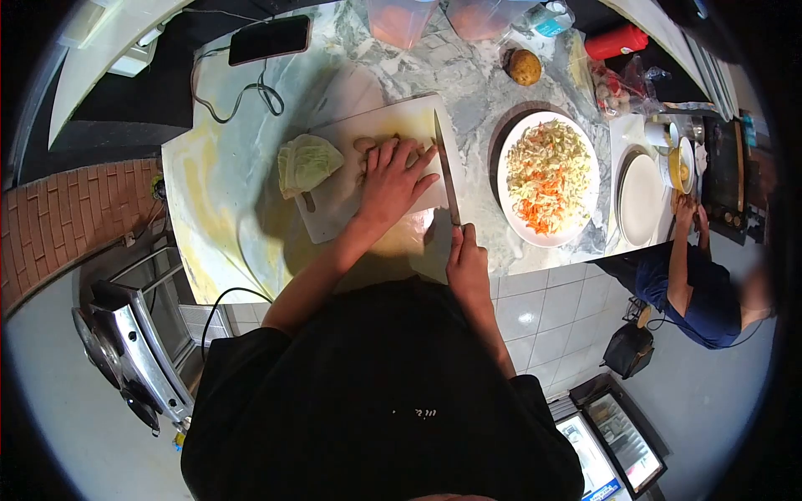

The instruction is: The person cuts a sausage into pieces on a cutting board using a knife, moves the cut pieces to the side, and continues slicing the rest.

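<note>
A white cutting board [334,219] lies at an angle on the marble counter in front of me. My left hand [393,184] rests over it, fingers spread, on and beside small brownish pieces [365,144] that it partly hides. In my right hand [468,257], closed round the handle, is a long kitchen knife [445,163]. Its blade lies along the board's right side, pointing away from me, close to my left fingertips. A cut piece of cabbage [309,164] sits at the board's left edge.
To the right stands a white plate [504,179] of shredded cabbage and carrot. A potato [525,67], plastic tubs [401,23] and a red container [616,42] sit at the back. A phone [269,40] with a cable lies back left. Another person [689,288] works far right.
</note>
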The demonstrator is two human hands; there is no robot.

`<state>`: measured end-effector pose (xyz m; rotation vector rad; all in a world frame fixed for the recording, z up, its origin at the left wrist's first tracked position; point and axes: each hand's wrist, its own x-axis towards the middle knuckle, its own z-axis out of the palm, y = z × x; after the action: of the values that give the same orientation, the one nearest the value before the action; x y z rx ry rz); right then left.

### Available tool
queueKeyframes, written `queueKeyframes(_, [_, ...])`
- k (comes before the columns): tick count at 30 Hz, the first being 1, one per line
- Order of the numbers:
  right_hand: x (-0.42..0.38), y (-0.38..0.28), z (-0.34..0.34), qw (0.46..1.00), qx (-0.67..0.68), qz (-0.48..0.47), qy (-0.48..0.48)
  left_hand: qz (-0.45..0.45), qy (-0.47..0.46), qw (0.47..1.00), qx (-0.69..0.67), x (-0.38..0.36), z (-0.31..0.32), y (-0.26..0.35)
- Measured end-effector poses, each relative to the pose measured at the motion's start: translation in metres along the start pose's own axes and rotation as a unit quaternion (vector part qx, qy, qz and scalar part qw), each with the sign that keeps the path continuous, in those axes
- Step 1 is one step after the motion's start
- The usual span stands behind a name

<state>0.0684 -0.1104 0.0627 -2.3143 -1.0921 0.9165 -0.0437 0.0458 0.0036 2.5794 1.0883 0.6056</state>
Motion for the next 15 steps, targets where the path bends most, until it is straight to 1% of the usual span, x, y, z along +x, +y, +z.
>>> queueKeyframes(3, [0.000,0.002,-0.003,1.000,0.000,-0.003,-0.002,-0.017,-0.011,1.000,-0.008,0.000,0.000,0.000])
queueKeyframes(5, [0.001,0.003,-0.007,1.000,0.000,-0.008,0.006,-0.017,0.007,1.000,0.005,0.000,0.000,0.000])
queueKeyframes(7, [0.003,0.007,-0.010,1.000,0.001,-0.014,0.015,-0.021,0.004,1.000,0.000,0.001,0.001,-0.001])
queueKeyframes(9, [0.004,0.014,-0.010,1.000,-0.021,-0.018,0.015,-0.026,0.002,1.000,-0.006,0.001,0.001,-0.001])
queueKeyframes(15, [0.002,0.016,-0.012,0.999,-0.033,-0.024,-0.002,-0.025,-0.004,1.000,0.003,0.003,0.001,-0.001])
